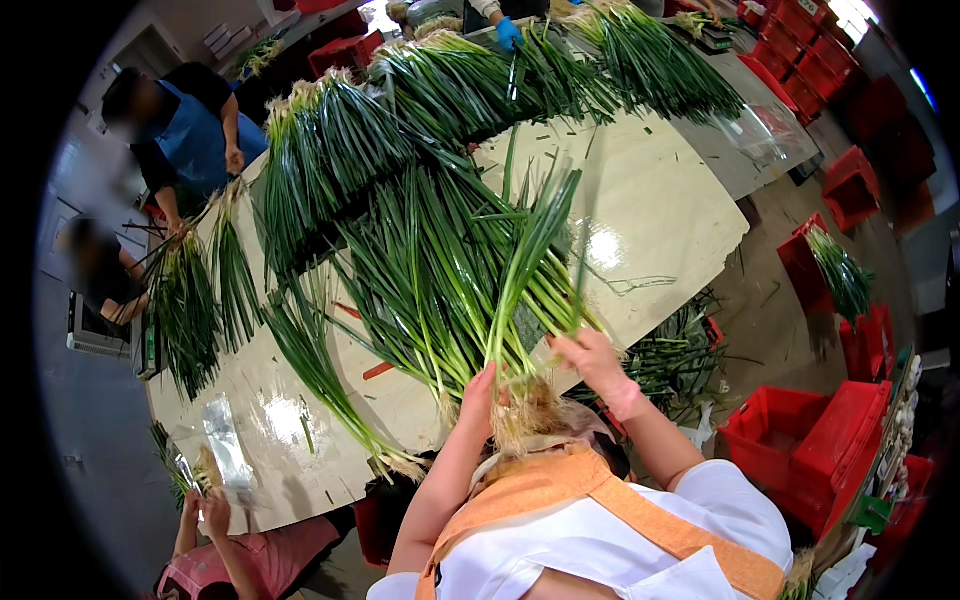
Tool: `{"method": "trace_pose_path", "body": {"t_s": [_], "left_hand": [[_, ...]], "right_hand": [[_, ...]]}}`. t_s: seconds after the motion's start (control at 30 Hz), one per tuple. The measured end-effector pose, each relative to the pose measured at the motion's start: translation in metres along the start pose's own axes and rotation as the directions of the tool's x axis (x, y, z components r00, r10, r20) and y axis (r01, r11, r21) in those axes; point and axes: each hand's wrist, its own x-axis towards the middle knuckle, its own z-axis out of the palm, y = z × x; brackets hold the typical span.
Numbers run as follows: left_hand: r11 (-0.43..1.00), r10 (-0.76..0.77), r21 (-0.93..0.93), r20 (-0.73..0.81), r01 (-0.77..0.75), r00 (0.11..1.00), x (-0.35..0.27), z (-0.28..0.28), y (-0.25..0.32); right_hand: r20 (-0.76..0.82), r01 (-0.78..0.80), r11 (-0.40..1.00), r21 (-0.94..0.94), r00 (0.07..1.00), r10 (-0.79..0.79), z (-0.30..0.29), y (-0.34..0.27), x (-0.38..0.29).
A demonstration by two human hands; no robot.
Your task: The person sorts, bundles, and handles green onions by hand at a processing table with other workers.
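Observation:
My left hand (480, 396) grips a few green onions (517, 300) low on their pale stems, with leaves pointing away from me. Just to its right, my right hand (592, 364) is closed, fingers pinched around a blurred green onion leaf (583, 255) that stands up from it. Fibrous roots (529, 420) hang between my hands, at the table edge against my orange apron (540, 476). Beneath and beyond lies a broad heap of green onions (420, 255). A smaller bunch (330, 382) rests to the left, its roots toward me.
Thick rows of green onions (337, 150) line the far side of the pale table (660, 195). Co-workers stand at the left and far sides; one wears a blue glove (508, 34). Red crates (772, 420) and a trimmings heap (664, 360) are at my right.

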Motion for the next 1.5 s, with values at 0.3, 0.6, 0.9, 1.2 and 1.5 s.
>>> {"method": "trace_pose_path", "body": {"t_s": [0.3, 0.6, 0.9, 1.2, 1.5], "left_hand": [[0.635, 0.412, 0.661, 0.148, -0.400, 0.899, -0.005, -0.023, -0.018], [-0.149, 0.572, 0.913, 0.393, -0.380, 0.720, -0.029, -0.015, -0.036], [0.941, -0.107, 0.339, 0.299, -0.001, 0.948, -0.045, -0.014, -0.027], [0.976, -0.015, 0.214, 0.245, -0.040, 0.969, -0.040, -0.008, -0.022], [0.988, -0.100, -0.095, 0.183, 0.118, 0.978, -0.020, -0.012, -0.028]], "right_hand": [[-0.357, -0.315, 0.588, -0.745, 0.933, 0.048, -0.140, 0.150, 0.000], [-0.044, -0.245, 0.958, -0.146, 0.969, 0.241, 0.012, 0.062, 0.040], [0.102, -0.059, 0.894, 0.444, 0.995, 0.016, 0.035, 0.092, 0.057], [-0.004, 0.203, 0.589, -0.782, 0.943, -0.332, 0.024, 0.075, 0.060], [-0.178, 0.324, 0.778, -0.538, 0.859, -0.480, 0.000, 0.031, 0.015]]}}
